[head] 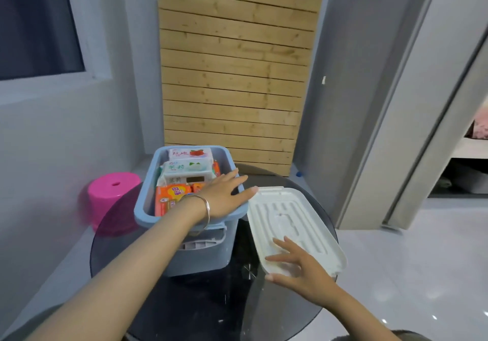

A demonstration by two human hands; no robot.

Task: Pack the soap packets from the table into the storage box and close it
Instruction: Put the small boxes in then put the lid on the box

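Head view. The blue rectangular plastic storage box [184,251] stands open on the round dark glass bench [237,303]. The soap packets [184,177] are already inside it: white packets toward the far end, orange packets toward the near end, stacked up to about rim level. No packets show on the visible part of the bench, so packing appears complete and the step in hand is judged to be closing.

The white ribbed plastic lid [293,224] lies flat on the bench just to the right of the box, its left edge close to the box rim.

The left hand [224,195] rests flat across the right rim of the box, fingers [248,191] released and extended toward the lid's far corner; it grasps nothing. The right hand [303,269] lies on the near end of the lid, fingers [280,245] spread and not closed on it.

Procedure for closing:
- Grip the lid at both ends, one hand each
- Lift it clear of the bench, then carry it left over the box
- Align the lid's long side with the box's long side before lowering
- Press any packet standing above the rim down first; a raised packet would likely keep the lid from seating
- Press along all edges until the lid sits level
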